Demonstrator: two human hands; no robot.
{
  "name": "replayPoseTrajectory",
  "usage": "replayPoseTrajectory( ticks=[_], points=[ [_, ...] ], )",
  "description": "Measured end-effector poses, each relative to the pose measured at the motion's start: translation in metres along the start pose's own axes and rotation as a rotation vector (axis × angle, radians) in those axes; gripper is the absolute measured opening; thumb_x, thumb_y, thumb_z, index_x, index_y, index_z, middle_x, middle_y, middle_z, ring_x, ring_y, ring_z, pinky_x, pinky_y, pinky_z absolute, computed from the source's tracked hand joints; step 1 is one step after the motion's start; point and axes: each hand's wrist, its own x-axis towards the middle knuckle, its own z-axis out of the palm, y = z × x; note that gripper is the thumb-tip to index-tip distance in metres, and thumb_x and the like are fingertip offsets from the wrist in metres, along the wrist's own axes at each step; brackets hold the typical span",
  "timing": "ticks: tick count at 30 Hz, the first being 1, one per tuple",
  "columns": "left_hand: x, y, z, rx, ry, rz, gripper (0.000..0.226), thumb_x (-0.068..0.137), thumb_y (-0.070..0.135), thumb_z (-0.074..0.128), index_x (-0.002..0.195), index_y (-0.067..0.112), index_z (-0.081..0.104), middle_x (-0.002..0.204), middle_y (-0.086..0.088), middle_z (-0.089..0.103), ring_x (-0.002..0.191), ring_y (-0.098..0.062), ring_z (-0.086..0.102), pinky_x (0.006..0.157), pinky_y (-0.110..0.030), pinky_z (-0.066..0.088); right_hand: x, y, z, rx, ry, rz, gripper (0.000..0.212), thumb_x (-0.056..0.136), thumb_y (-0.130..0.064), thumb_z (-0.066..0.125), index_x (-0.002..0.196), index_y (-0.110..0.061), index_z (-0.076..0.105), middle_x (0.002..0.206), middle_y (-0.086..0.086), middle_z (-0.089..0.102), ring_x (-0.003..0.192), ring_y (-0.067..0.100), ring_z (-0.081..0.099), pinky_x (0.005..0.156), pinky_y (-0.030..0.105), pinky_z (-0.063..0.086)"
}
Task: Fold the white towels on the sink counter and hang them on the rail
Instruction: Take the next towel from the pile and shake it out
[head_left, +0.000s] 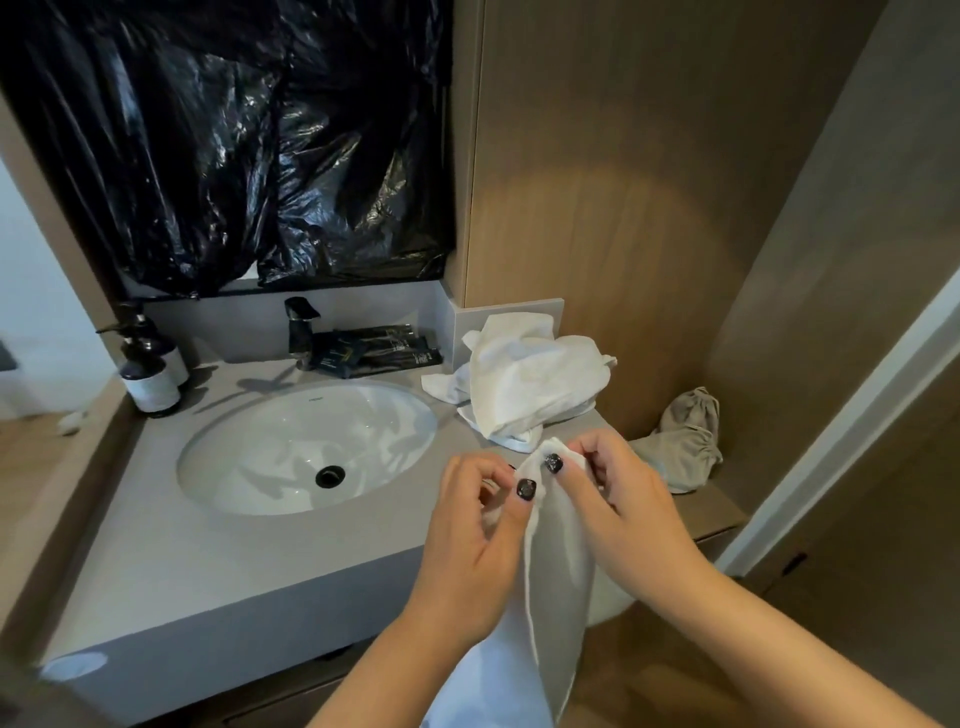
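Held towel: a white towel (556, 597) hangs at 6 o'clock, nearest the camera, its long axis running down from the hands and out of view at the bottom edge; its top corner is pinched just in front of the counter's front edge.
Left hand: the left hand (467, 551) sits at about 7 o'clock from the pinched corner, thumb and fingers closed on the towel's left edge.
Right hand: the right hand (618, 499) lies at about 4 o'clock from that corner, thumb and forefinger clamped on the same top corner, touching the left thumb.
Key relation: both grips meet at one corner, so the cloth falls straight below them; spreading it probably calls for the hands to slide apart along the top hem, toward 9 and 3 o'clock.
Nearer hand: the two are about equally near the corner.
Open room: bare counter (218, 566) lies at 9 o'clock, in front of the sink basin (306, 447); the counter's front edge runs close under the hands.
Remaining pile: a crumpled towel heap (535, 379) rests on the counter at 12 o'clock from the hands, against the wooden wall (623, 156), not yet folded.
Side clutter: a grey cloth bag (680, 447) sits at 2 o'clock on a lower ledge.
Far items: the tap (301, 327) and soap bottles (150, 369) stand behind the basin.
Rail: not in view.
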Motion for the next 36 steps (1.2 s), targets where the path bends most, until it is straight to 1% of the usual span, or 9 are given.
replayPoseTrajectory(
  ticks=[7, 14, 18, 20, 23, 27, 32, 34, 36],
  points=[
    [-0.008, -0.015, 0.007, 0.531, -0.059, 0.053, 0.023, 0.076, 0.053, 0.059, 0.079, 0.031, 0.059, 0.088, 0.020, 0.040, 0.079, -0.009, 0.051, 0.062, -0.015, 0.044, 0.029, -0.012, -0.028, -0.070, 0.016, -0.081, 0.018, 0.099, -0.029, 0.054, 0.083, -0.027, 0.047, 0.066, -0.010, 0.049, 0.058, 0.003, 0.045, 0.054, 0.016, 0.038],
    [-0.008, -0.063, 0.026, 0.682, -0.258, -0.321, 0.011, 0.083, 0.020, 0.052, 0.082, 0.014, 0.060, 0.091, 0.005, 0.044, 0.080, -0.021, 0.051, 0.071, -0.035, 0.049, 0.036, -0.007, -0.047, -0.099, 0.156, -0.053, 0.020, 0.101, -0.031, 0.051, 0.085, -0.018, 0.047, 0.071, 0.001, 0.050, 0.061, 0.011, 0.044, 0.055, 0.022, 0.036],
    [-0.013, -0.092, 0.015, 0.587, -0.294, -0.371, 0.023, 0.092, 0.022, 0.052, 0.072, 0.022, 0.063, 0.085, 0.001, 0.051, 0.076, -0.016, 0.053, 0.069, -0.030, 0.046, 0.046, 0.013, -0.076, -0.136, 0.290, -0.002, 0.023, 0.100, -0.031, 0.050, 0.081, -0.021, 0.045, 0.071, -0.003, 0.049, 0.059, 0.002, 0.044, 0.052, 0.013, 0.038],
    [-0.008, -0.096, 0.006, 0.540, -0.307, -0.314, 0.018, 0.094, 0.023, 0.056, 0.084, 0.030, 0.069, 0.085, 0.003, 0.054, 0.080, -0.012, 0.054, 0.070, -0.023, 0.044, 0.048, 0.031, -0.092, -0.162, 0.339, 0.058, 0.021, 0.101, -0.029, 0.050, 0.082, -0.021, 0.047, 0.075, -0.004, 0.051, 0.063, -0.002, 0.048, 0.053, 0.010, 0.040],
    [0.004, -0.094, -0.009, 0.462, -0.329, -0.267, 0.011, 0.093, 0.026, 0.064, 0.092, 0.026, 0.074, 0.086, -0.001, 0.061, 0.081, -0.011, 0.059, 0.075, -0.028, 0.048, 0.044, 0.061, -0.116, -0.183, 0.397, 0.153, 0.020, 0.100, -0.031, 0.050, 0.085, -0.018, 0.051, 0.081, -0.003, 0.055, 0.070, 0.007, 0.052, 0.056, 0.015, 0.042],
    [0.023, -0.080, -0.026, 0.282, -0.341, -0.320, 0.022, 0.082, 0.028, 0.079, 0.066, 0.012, 0.075, 0.077, -0.009, 0.068, 0.067, -0.020, 0.061, 0.066, -0.031, 0.046, 0.029, 0.092, -0.142, -0.159, 0.475, 0.288, 0.021, 0.098, -0.036, 0.053, 0.086, -0.019, 0.057, 0.087, -0.003, 0.058, 0.080, 0.016, 0.055, 0.068, 0.032, 0.047],
    [0.042, -0.060, -0.031, 0.077, -0.144, -0.408, 0.028, 0.086, 0.036, 0.072, 0.078, 0.010, 0.077, 0.081, -0.011, 0.074, 0.074, -0.023, 0.066, 0.069, -0.041, 0.055, 0.007, 0.117, -0.159, 0.013, 0.564, 0.400, 0.016, 0.095, -0.038, 0.060, 0.088, -0.025, 0.065, 0.091, 0.000, 0.064, 0.089, 0.024, 0.061, 0.069, 0.033, 0.049],
    [0.046, -0.054, -0.027, 0.016, -0.094, -0.415, 0.021, 0.093, 0.036, 0.065, 0.086, 0.022, 0.079, 0.088, -0.006, 0.076, 0.082, -0.020, 0.072, 0.076, -0.046, 0.058, 0.000, 0.124, -0.163, 0.091, 0.568, 0.417, 0.012, 0.096, -0.029, 0.061, 0.105, -0.028, 0.068, 0.101, -0.009, 0.065, 0.097, 0.016, 0.061, 0.079, 0.030, 0.048],
    [0.049, -0.049, -0.021, -0.053, -0.014, -0.415, 0.017, 0.094, 0.034, 0.064, 0.087, 0.031, 0.079, 0.090, 0.000, 0.077, 0.084, -0.018, 0.073, 0.076, -0.042, 0.060, -0.006, 0.130, -0.165, 0.177, 0.545, 0.432, 0.033, 0.097, -0.022, 0.060, 0.130, -0.027, 0.061, 0.114, -0.014, 0.060, 0.110, 0.010, 0.055, 0.093, 0.028, 0.044]
  ],
)
